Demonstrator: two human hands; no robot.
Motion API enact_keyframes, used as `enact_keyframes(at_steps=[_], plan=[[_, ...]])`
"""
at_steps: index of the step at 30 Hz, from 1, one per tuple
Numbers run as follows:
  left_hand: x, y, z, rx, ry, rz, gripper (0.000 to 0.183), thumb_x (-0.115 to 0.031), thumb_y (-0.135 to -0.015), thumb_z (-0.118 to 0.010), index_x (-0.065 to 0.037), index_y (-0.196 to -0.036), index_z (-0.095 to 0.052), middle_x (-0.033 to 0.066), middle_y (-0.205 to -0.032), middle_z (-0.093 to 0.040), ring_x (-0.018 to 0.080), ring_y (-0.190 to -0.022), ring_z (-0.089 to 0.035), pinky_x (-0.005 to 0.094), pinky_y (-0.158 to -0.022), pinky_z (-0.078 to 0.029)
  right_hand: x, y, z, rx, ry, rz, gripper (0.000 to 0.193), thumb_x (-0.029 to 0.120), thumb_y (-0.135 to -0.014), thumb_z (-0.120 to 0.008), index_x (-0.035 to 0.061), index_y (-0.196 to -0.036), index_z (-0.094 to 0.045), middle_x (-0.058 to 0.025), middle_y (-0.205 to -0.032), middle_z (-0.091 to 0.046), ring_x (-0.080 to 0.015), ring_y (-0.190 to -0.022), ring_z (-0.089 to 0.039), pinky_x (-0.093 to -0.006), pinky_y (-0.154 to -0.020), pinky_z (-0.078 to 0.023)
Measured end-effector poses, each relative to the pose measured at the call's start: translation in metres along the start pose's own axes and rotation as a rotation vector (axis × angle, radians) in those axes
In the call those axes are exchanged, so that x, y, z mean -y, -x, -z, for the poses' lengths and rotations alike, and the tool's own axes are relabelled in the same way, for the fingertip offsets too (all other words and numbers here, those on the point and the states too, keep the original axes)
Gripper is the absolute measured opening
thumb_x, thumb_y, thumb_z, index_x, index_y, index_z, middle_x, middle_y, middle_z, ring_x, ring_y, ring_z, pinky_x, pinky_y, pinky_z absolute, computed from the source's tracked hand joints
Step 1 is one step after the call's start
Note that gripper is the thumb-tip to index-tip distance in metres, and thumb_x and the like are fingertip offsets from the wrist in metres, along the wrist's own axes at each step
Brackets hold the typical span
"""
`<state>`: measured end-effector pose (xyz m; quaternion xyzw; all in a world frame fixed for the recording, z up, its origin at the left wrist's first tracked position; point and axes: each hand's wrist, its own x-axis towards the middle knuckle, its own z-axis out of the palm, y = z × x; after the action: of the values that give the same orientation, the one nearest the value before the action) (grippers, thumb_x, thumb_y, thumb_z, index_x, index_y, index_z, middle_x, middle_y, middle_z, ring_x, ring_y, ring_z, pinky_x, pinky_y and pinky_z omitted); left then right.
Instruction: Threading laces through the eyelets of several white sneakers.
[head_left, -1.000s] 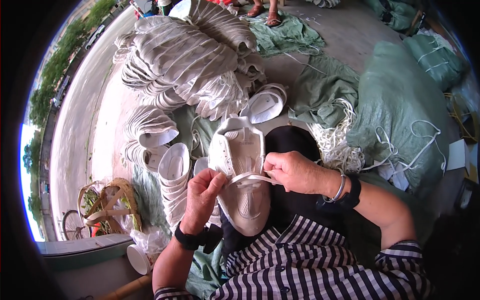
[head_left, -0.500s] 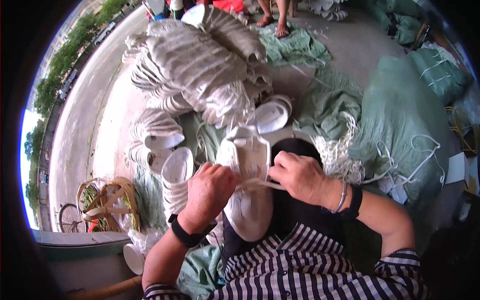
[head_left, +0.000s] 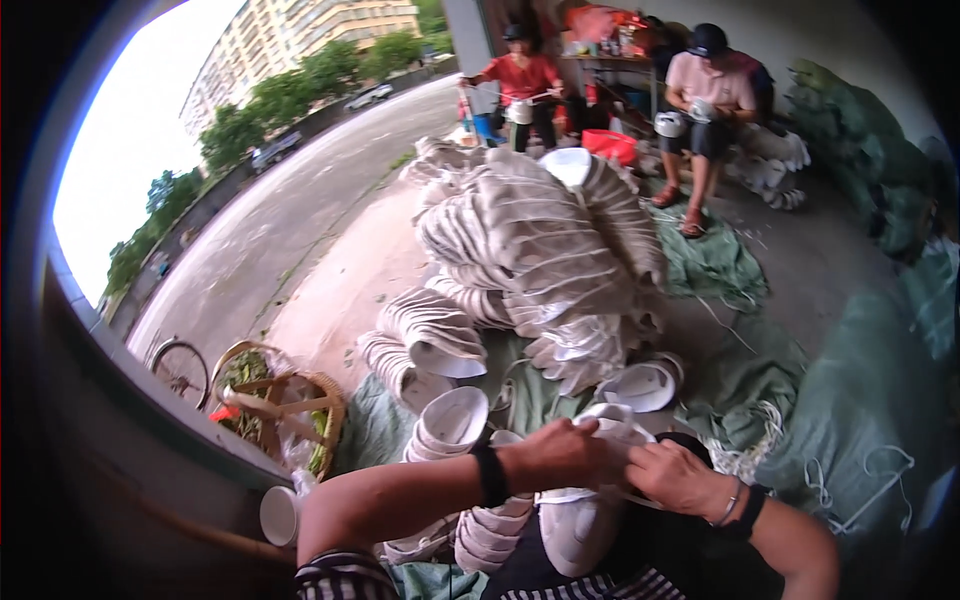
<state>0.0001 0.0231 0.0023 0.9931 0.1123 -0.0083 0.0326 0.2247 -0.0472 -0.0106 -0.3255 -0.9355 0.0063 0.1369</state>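
Note:
A white shoe (head_left: pixel 578 535) rests on my lap, its toe toward me and its opening away from me. My left hand (head_left: pixel 555 455) is closed over the shoe's left side, fingers pinched on a lace near the opening. At the right side of the opening, my right hand (head_left: pixel 680 478) is closed too, and a short length of pale shoelace (head_left: pixel 645 501) shows below it. Both hands hide much of the lacing. Left of my knees stands a stack of white shoe uppers (head_left: pixel 452 418), nested one in another, with another stack (head_left: pixel 490 535) nearer me.
A big heap of bundled shoe uppers (head_left: pixel 530 230) lies ahead. Green sacks (head_left: pixel 850 400) and loose white laces (head_left: pixel 750 440) are at the right. A woven basket (head_left: pixel 325 400) and a white cup (head_left: pixel 280 515) stand left. Two people (head_left: pixel 520 85) sit working at the back.
My view has swung up and left, bringing the seated people into sight. The hands have come closer together over the shoe's opening; the lace no longer shows stretched between them.

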Motion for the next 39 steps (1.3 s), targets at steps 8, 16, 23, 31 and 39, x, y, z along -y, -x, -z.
enact_keyframes(at_steps=[8, 16, 23, 31, 39], plan=[[0.002, -0.026, -0.019, -0.375, 0.898, 0.361, 0.019, -0.015, -0.085, -0.059, -0.003, -0.098, -0.052, 0.0067, -0.08, -0.053, 0.022, -0.072, -0.059, 0.0301, -0.067, -0.049, 0.003, 0.01, -0.007, -0.086, -0.079, -0.084, 0.011, 0.012, -0.069, -0.066, 0.0104, -0.078, -0.06, -0.0072, -0.085, -0.052, -0.0241, -0.079, -0.056, -0.0361, -0.068, -0.042], [-0.02, -0.038, -0.043, -0.029, 0.056, 0.117, 0.023, -0.016, -0.072, -0.062, -0.006, -0.092, -0.058, 0.01, -0.083, -0.057, 0.0261, -0.073, -0.063, 0.0367, -0.062, -0.055, -0.001, 0.015, -0.017, -0.176, -0.129, -0.103, 0.014, 0.007, -0.064, -0.064, 0.0061, -0.076, -0.056, -0.01, -0.086, -0.053, -0.027, -0.079, -0.055, -0.0394, -0.075, -0.045], [-0.038, -0.045, -0.029, 0.081, 0.449, 0.439, 0.015, -0.022, -0.073, -0.062, -0.007, -0.076, -0.066, 0.0141, -0.078, -0.067, 0.0342, -0.077, -0.066, 0.0438, -0.065, -0.053, 0.003, 0.02, -0.02, -0.216, -0.158, -0.1, 0.012, 0.001, -0.066, -0.061, 0.0019, -0.076, -0.056, -0.0117, -0.086, -0.054, -0.0288, -0.081, -0.056, -0.0373, -0.076, -0.047], [-0.028, -0.056, -0.03, 0.129, 0.314, 0.215, 0.017, -0.023, -0.077, -0.063, -0.007, -0.075, -0.068, 0.0126, -0.069, -0.066, 0.0308, -0.068, -0.068, 0.0431, -0.054, -0.053, 0.003, 0.023, -0.018, -0.207, -0.197, -0.113, 0.012, 0.001, -0.065, -0.059, -0.0006, -0.076, -0.056, -0.0144, -0.088, -0.055, -0.0317, -0.083, -0.057, -0.0389, -0.077, -0.048], [-0.024, -0.045, -0.035, 0.112, 0.362, 0.18, 0.017, -0.019, -0.082, -0.059, -0.003, -0.082, -0.064, 0.0133, -0.072, -0.064, 0.0331, -0.068, -0.066, 0.0416, -0.058, -0.052, 0.007, 0.027, -0.011, -0.136, -0.159, -0.135, 0.018, 0.006, -0.063, -0.063, 0.0035, -0.08, -0.056, -0.0119, -0.091, -0.055, -0.0304, -0.087, -0.057, -0.0392, -0.08, -0.047]])
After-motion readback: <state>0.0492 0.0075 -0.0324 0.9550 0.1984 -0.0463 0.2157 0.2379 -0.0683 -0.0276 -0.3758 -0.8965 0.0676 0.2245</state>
